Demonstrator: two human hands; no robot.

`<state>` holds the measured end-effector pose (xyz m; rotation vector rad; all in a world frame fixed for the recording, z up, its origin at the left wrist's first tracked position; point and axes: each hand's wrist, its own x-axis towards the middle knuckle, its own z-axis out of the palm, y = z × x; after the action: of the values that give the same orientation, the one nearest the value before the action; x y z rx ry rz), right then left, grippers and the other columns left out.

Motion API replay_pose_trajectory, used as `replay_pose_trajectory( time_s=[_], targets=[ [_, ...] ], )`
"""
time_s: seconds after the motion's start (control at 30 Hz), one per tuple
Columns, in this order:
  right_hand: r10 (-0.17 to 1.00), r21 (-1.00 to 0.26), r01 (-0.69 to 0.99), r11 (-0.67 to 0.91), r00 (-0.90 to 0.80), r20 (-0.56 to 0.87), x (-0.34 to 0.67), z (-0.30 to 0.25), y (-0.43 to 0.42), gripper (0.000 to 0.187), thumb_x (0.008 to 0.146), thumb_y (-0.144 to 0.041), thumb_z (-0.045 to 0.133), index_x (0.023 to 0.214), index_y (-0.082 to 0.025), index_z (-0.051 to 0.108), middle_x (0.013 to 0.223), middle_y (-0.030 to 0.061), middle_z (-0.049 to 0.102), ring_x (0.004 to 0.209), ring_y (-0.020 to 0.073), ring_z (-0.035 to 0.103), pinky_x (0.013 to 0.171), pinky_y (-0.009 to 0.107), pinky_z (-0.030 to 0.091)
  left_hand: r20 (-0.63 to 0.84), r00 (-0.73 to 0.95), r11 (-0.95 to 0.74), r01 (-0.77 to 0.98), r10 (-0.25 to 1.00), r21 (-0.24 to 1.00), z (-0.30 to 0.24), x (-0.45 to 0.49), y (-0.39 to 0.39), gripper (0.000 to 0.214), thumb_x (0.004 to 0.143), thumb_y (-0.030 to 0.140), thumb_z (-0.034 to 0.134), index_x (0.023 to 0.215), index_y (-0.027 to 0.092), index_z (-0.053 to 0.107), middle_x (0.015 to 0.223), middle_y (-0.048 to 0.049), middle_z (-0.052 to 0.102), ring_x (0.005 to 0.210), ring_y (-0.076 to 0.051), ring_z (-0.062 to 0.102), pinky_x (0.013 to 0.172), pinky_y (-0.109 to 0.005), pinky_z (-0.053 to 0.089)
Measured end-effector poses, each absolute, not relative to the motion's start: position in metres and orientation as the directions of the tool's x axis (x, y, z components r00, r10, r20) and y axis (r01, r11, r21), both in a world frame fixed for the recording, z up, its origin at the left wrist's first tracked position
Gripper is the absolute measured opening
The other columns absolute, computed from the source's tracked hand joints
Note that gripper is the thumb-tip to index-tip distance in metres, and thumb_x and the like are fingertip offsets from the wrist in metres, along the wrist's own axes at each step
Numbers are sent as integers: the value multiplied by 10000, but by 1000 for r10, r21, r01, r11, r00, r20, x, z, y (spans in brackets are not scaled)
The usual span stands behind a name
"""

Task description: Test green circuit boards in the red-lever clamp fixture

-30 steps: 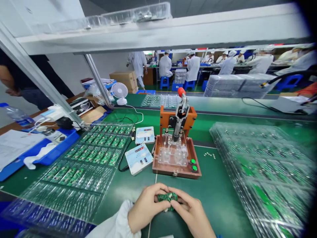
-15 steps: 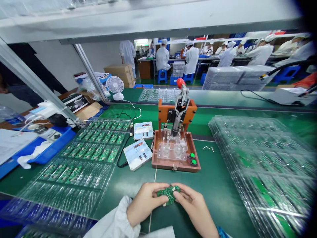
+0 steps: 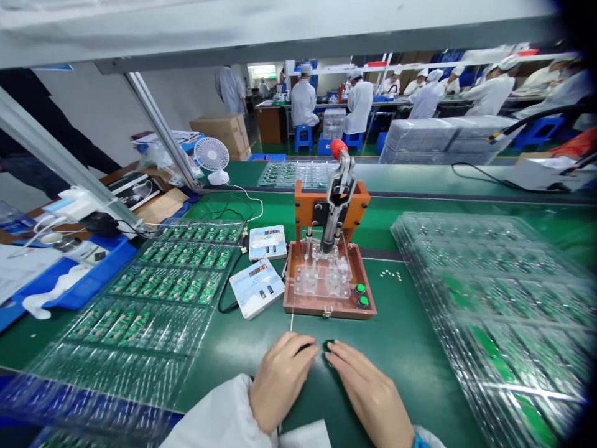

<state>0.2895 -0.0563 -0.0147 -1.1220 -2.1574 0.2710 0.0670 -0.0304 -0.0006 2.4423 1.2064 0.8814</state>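
My left hand (image 3: 283,374) is closed, palm down, its fingers curled around a circuit board (image 3: 305,348) of which only a dark edge shows. Across a small gap, my right hand (image 3: 366,389) pinches another piece of green circuit board (image 3: 329,344) at its fingertips; most of it is hidden under the fingers. Both hands hover low over the green work mat (image 3: 420,373). Just beyond them stands a toggle-clamp test fixture (image 3: 333,249) with a red-tipped lever, a clear plate and two green buttons.
To the left lies a clear tray (image 3: 158,274) with rows of green boards. Stacked trays (image 3: 504,298) fill the right side. Two display boxes (image 3: 256,289) sit beside the fixture, small white bits (image 3: 390,274) to its right. A fan (image 3: 212,155) stands behind; co-workers sit further back.
My hands have turned palm down and drawn slightly apart. The green boards, plainly visible between both hands before, are now mostly covered by the fingers. The view has shifted slightly.
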Motion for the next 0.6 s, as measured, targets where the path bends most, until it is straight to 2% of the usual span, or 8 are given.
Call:
replay_pose_trajectory(
  time_s=[0.13, 0.2, 0.27, 0.4, 0.5, 0.6],
  targets=[
    [778, -466, 623, 628, -510, 367, 295, -12, -62, 520, 935, -54, 506, 1411, -227, 622, 1411, 57, 651, 1333, 240, 603, 1142, 426, 500, 281, 534, -589, 587, 797, 555, 6, 62, -37, 524, 776, 234, 867, 1249, 181, 648, 1221, -97, 688, 1111, -265, 634, 962, -432, 598],
    [775, -456, 629, 630, -546, 318, 304, -7, -67, 526, 949, -133, 587, 1462, -250, 574, 1463, 59, 604, 1373, 276, 564, 1149, 496, 487, 247, 582, -609, 581, 774, 540, 10, 51, -41, 472, 811, 271, 842, 1242, 201, 660, 1287, -103, 666, 1184, -280, 613, 1001, -453, 586],
    [785, -435, 655, 617, -547, 290, 313, -2, -72, 539, 955, -245, 666, 1481, -285, 556, 1487, 56, 581, 1384, 308, 551, 1134, 528, 503, 230, 608, -625, 588, 760, 513, 10, 41, -45, 338, 910, 258, 739, 1236, 210, 665, 1323, -102, 655, 1248, -280, 590, 1027, -457, 576],
    [834, -422, 720, 551, -455, 313, 324, -3, -81, 449, 955, -443, 703, 1384, -324, 647, 1399, 55, 658, 1259, 321, 656, 1020, 455, 612, 246, 608, -643, 612, 755, 461, 5, 32, -50, 275, 985, 229, 623, 1258, 221, 652, 1356, -91, 647, 1310, -271, 562, 1041, -454, 571],
    [857, -456, 730, 509, -377, 351, 324, -13, -83, 258, 1020, -399, 609, 1233, -318, 730, 1244, 53, 735, 1112, 272, 727, 896, 354, 650, 303, 598, -665, 599, 742, 446, 7, 39, -50, 241, 994, 185, 584, 1221, 209, 662, 1323, -93, 662, 1284, -267, 573, 1013, -428, 576],
    [868, -495, 719, 488, -341, 360, 322, -22, -81, 253, 1064, -319, 513, 1163, -299, 745, 1148, 53, 750, 1041, 239, 738, 850, 314, 646, 383, 634, -735, 511, 672, 445, 15, 50, -51, 164, 997, 197, 576, 1120, 199, 685, 1140, -70, 724, 1133, -243, 634, 977, -401, 567]
  ],
)
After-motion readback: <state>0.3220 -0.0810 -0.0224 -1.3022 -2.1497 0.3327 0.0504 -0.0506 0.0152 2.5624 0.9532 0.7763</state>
